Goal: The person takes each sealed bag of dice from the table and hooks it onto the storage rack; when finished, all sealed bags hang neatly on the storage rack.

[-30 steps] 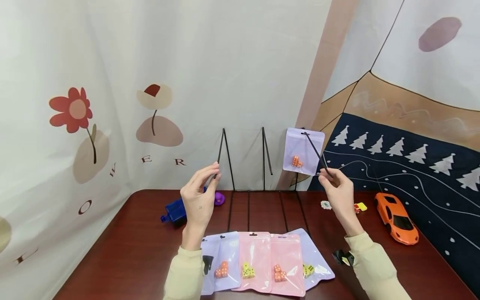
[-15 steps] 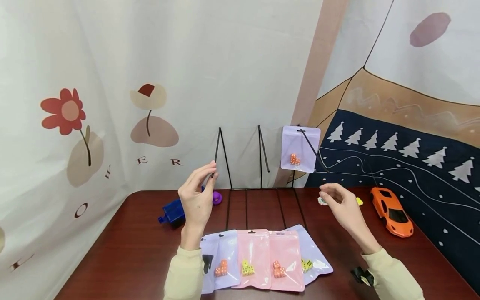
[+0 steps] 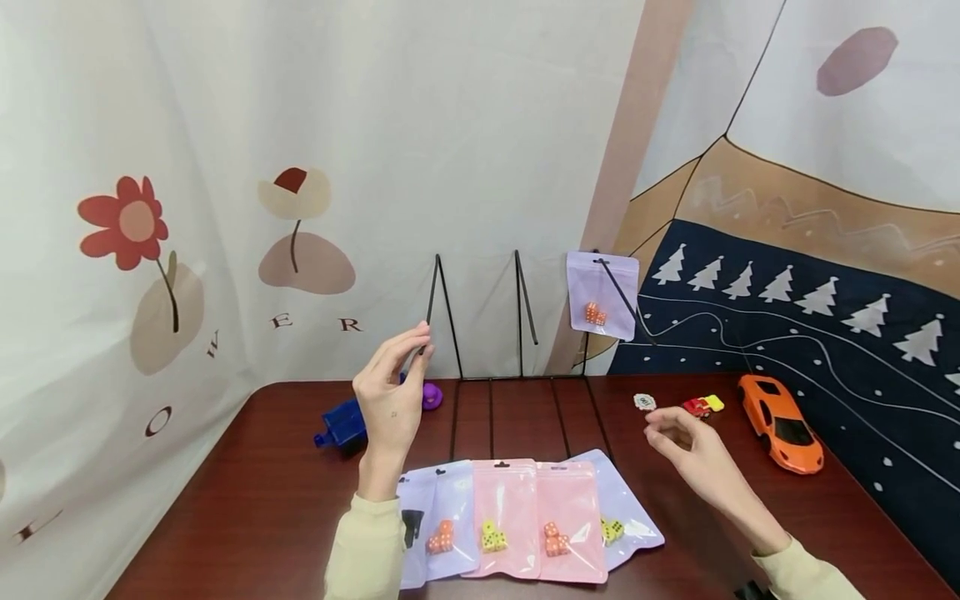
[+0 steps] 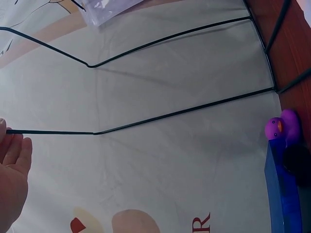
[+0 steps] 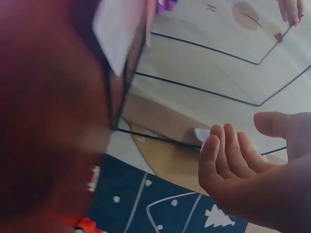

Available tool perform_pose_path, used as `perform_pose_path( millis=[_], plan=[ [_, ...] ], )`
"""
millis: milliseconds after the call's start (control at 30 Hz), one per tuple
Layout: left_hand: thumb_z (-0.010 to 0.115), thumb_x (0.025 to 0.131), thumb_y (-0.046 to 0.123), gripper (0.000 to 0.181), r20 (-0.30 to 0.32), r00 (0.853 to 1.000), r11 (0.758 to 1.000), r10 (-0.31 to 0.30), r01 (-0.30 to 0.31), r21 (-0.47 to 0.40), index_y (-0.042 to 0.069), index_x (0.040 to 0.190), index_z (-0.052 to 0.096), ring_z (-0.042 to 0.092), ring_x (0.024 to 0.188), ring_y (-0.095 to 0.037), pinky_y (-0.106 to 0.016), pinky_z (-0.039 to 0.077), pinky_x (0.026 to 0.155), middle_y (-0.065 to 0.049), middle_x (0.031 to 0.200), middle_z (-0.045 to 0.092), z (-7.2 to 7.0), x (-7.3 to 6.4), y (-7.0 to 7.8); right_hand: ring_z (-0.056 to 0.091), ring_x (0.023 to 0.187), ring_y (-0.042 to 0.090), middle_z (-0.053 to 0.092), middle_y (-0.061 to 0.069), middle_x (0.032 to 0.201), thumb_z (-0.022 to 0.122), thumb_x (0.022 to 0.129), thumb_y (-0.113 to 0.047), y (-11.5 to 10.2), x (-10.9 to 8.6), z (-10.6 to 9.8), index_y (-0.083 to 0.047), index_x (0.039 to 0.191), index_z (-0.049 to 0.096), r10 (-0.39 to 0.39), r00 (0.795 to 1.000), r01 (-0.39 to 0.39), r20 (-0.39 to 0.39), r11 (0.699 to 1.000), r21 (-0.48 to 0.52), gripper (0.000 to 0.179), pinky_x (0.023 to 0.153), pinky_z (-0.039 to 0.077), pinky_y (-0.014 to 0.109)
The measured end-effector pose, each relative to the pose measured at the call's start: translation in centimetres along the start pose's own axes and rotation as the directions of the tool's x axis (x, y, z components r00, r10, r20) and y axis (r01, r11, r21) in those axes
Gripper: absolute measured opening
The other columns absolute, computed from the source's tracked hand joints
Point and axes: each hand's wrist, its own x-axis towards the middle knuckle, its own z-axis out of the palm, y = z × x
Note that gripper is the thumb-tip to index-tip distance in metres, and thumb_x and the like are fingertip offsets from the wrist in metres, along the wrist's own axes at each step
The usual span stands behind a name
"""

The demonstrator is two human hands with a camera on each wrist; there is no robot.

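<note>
A black wire display rack (image 3: 521, 378) with three hooks stands at the back of the table. My left hand (image 3: 390, 400) pinches the end of its left hook between thumb and fingers; the left wrist view shows those fingertips on the wire. On the right hook hangs a pale purple zip bag (image 3: 582, 287) with orange dice (image 3: 596, 314) inside. My right hand (image 3: 697, 462) is off the rack, in front of and below that bag, fingers loosely bent and holding nothing. The middle hook (image 3: 527, 296) carries no bag.
Before the rack lie overlapping pink bags (image 3: 504, 496) and purple bags (image 3: 457, 492), most with orange or yellow dice. A blue box (image 3: 345, 423) and purple duck (image 3: 432, 397) sit left. An orange toy car (image 3: 782, 425), small red-yellow toy (image 3: 702, 406) and white token (image 3: 644, 402) are right.
My right hand has let go of the right hook's end and moved down and to the right. The hanging bag has swung slightly. My left hand stays on the left hook.
</note>
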Motion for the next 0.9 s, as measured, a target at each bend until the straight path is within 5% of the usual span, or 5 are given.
perform_pose_path(
  millis=[200,400,900],
  plan=[
    [0.066,0.072,-0.026,0.019,0.014,1.000,1.000,0.001,-0.001,0.003,-0.016,0.088,0.066,0.064,0.094,-0.038,-0.034,0.053,0.087,-0.027,0.097,0.066,0.1,0.0,0.0,0.062,0.082,0.018,0.063,0.014,0.099,0.064,0.092,-0.013,1.3,-1.6,0.1,0.001,0.112,0.057,0.058,0.987,-0.068,0.150,0.996,0.061,0.026,0.067,0.055,0.025],
    [0.066,0.072,-0.026,0.020,0.003,1.000,1.000,0.000,0.000,0.012,-0.015,0.089,0.067,0.065,0.094,-0.037,-0.033,0.053,0.087,-0.024,0.097,0.067,0.1,0.0,-0.1,0.059,0.080,0.026,0.059,0.015,0.097,0.060,0.094,-0.016,2.7,-2.5,0.3,0.007,0.116,0.052,0.089,0.915,-0.142,0.393,0.984,0.106,0.032,0.063,0.057,0.033],
    [0.066,0.074,-0.024,0.017,0.008,1.000,1.000,-0.010,0.010,0.025,-0.016,0.088,0.066,0.065,0.094,-0.036,-0.033,0.053,0.087,-0.023,0.098,0.067,-0.1,0.0,0.2,0.056,0.073,0.026,0.057,0.013,0.094,0.057,0.096,-0.016,3.5,-3.0,0.6,0.006,0.117,0.052,0.138,0.858,-0.224,0.496,0.967,0.120,0.031,0.056,0.052,0.031]
  ],
)
